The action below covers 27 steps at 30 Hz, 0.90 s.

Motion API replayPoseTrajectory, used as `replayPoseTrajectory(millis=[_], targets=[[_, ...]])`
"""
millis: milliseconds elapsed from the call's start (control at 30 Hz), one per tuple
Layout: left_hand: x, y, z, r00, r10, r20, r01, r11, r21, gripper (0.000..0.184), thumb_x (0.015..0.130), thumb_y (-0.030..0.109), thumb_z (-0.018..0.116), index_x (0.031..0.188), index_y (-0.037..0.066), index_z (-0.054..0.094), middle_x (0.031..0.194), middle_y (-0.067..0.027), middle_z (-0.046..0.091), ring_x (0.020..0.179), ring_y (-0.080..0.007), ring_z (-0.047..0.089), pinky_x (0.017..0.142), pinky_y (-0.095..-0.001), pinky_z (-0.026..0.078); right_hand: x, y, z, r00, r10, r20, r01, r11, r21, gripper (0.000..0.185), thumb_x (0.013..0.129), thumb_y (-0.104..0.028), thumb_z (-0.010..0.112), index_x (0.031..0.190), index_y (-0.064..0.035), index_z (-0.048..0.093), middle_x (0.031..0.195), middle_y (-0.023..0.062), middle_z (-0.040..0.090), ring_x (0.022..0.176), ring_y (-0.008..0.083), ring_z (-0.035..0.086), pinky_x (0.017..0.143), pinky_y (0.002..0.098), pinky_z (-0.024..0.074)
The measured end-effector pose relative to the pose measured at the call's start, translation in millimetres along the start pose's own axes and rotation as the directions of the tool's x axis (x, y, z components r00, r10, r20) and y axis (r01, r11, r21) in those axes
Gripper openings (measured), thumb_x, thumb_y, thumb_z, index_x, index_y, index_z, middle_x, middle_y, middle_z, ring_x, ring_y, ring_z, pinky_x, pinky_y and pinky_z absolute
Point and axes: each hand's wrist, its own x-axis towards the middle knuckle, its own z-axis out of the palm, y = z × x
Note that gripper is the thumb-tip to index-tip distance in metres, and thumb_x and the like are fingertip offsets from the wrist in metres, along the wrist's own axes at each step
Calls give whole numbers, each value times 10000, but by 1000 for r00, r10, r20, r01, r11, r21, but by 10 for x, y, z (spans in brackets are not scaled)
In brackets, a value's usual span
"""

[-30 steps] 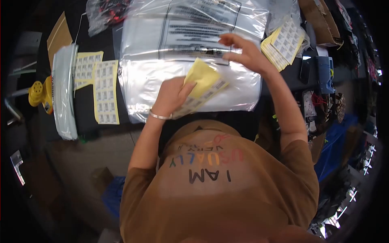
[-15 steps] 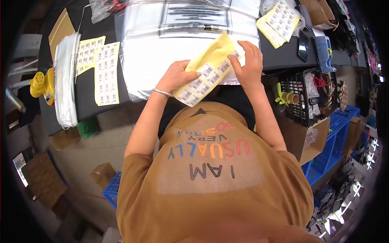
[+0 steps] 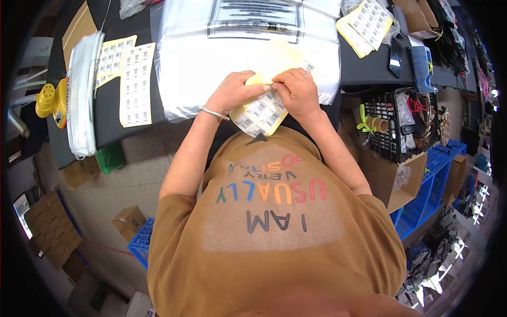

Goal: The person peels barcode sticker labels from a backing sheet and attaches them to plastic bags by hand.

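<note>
A yellow-backed sheet of white barcode labels [image 3: 260, 117] is bent between my hands, above a stack of clear plastic bags [image 3: 195, 68]. My left hand [image 3: 233, 94], with a bangle at the wrist, is closed on the sheet's left edge, thumb on top. Thumb and fingers of my right hand [image 3: 298, 95] pinch the sheet near its middle, close to the left thumb. Whether a single label is between the right fingertips is too small to tell. The sheet's far end, yellow and blurred, lies over the bags.
Left on the black table are more label sheets [image 3: 137, 84], folded plastic bags [image 3: 84, 100] and a yellow device [image 3: 51, 100]. To the right are a label pile [image 3: 367, 26], a phone [image 3: 395, 58] and a blue tape dispenser [image 3: 422, 68]. A black basket [image 3: 388, 142] stands below.
My right hand has moved down and left from the sheet's far right edge to its middle, fingertips now pinched beside my left thumb. The sheet has become more bent.
</note>
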Motion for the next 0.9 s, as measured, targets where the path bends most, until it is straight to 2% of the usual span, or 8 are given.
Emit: replayPoseTrajectory(millis=[133, 333, 433, 500, 667, 800, 867, 900], targets=[[28, -27, 38, 993, 80, -89, -78, 997, 30, 309, 825, 275, 653, 930, -15, 679, 817, -54, 661, 716, -114, 604, 642, -256, 492, 34, -13, -47, 997, 72, 29, -74, 995, 63, 94, 713, -87, 704, 755, -72, 621, 753, 58, 612, 761, 251, 585, 700, 369, 439], [14, 85, -21, 997, 63, -44, -57, 991, 124, 321, 878, 252, 631, 1062, -7, 670, 902, -69, 684, 775, -112, 635, 677, -237, 508, 52, -38, -85, 998, 62, 23, -64, 994, 89, 103, 709, -82, 704, 754, -58, 614, 734, 70, 604, 744, 257, 583, 704, 378, 442], [-3, 95, -60, 998, -40, 44, 47, 983, -177, 317, 846, 195, 671, 1073, -25, 653, 949, -105, 689, 793, -136, 658, 727, -257, 535, 47, -42, -107, 1000, -5, -25, 6, 999, 33, 122, 706, -84, 711, 762, -52, 608, 760, 60, 608, 776, 255, 581, 753, 378, 435], [-32, 122, -57, 997, -1, 82, 32, 930, -367, 343, 799, 124, 708, 1092, -36, 632, 999, -140, 684, 821, -166, 675, 777, -284, 552, 46, -69, -144, 992, -53, -118, 55, 998, 16, 201, 711, -61, 731, 877, -25, 623, 919, 92, 642, 896, 266, 594, 821, 375, 438], [-168, 159, -8, 994, -10, 108, 52, 920, -389, 366, 764, 107, 730, 1083, -41, 629, 1004, -155, 681, 838, -183, 679, 801, -295, 554, 31, -82, -257, 992, -71, -103, 62, 994, -87, 493, 722, -158, 751, 1167, -30, 580, 1188, 133, 573, 1145, 297, 518, 920, 396, 416], [-177, 240, -91, 999, -47, -12, 44, 982, -185, 321, 771, 112, 673, 1049, -43, 639, 949, -118, 682, 804, -156, 658, 742, -281, 544, 108, -30, -381, 952, 233, -199, -219, 972, 89, 660, 784, -150, 722, 1354, -21, 416, 1180, 180, 565, 1131, 332, 535, 949, 441, 445], [-109, 295, -150, 998, -59, -17, 57, 995, -85, 307, 770, 110, 672, 1035, -42, 648, 933, -111, 686, 790, -150, 659, 735, -277, 542, 125, 25, -377, 890, 452, 54, -336, 571, 750, 643, 828, -113, 687, 1382, -13, 375, 1135, 154, 597, 1031, 242, 605, 861, 340, 506], [-76, 350, -185, 998, -67, -16, 68, 995, 71, 341, 763, 110, 688, 1065, -41, 638, 919, -107, 689, 775, -145, 660, 726, -272, 540, 148, 7, -376, 888, 455, 62, -298, 467, 833, 582, 861, -67, 645, 1373, 9, 377, 1074, 128, 625, 944, 165, 629, 788, 266, 527]])
